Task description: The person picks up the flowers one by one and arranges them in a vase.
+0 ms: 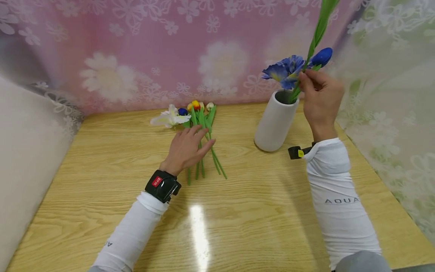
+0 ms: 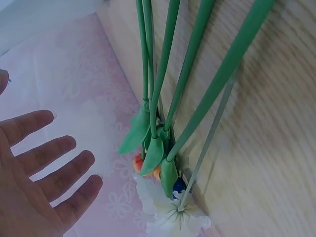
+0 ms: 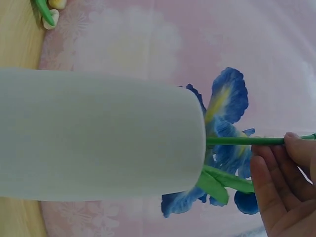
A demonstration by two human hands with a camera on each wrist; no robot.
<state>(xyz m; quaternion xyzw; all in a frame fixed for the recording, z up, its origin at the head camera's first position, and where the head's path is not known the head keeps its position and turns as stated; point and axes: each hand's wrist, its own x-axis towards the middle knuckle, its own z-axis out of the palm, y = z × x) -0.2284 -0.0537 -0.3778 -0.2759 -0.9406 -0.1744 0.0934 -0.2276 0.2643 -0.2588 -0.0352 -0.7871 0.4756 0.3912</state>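
Note:
My right hand point(image 1: 323, 96) pinches the green stem point(image 3: 247, 141) of an artificial flower between thumb and fingers, above the white vase point(image 1: 276, 126). That stem runs down into the vase's mouth; its long green leaf point(image 1: 321, 28) rises out of the head view, so the bloom is hidden. A blue iris point(image 1: 283, 71) and a blue tulip bud point(image 1: 322, 56) also stand at the vase. My left hand point(image 1: 188, 147), fingers spread and holding nothing, hovers over a bunch of artificial flowers: a white flower point(image 1: 170, 118), a blue bud point(image 1: 182, 112) and several tulips point(image 1: 196, 105) with green stems point(image 1: 217, 164).
Everything stands on a wood-grain table point(image 1: 102, 211). A pink floral cloth point(image 1: 163, 49) hangs along its back edge, and a pale floral curtain point(image 1: 384, 113) borders the right side. A white wall point(image 1: 27, 151) is at the left.

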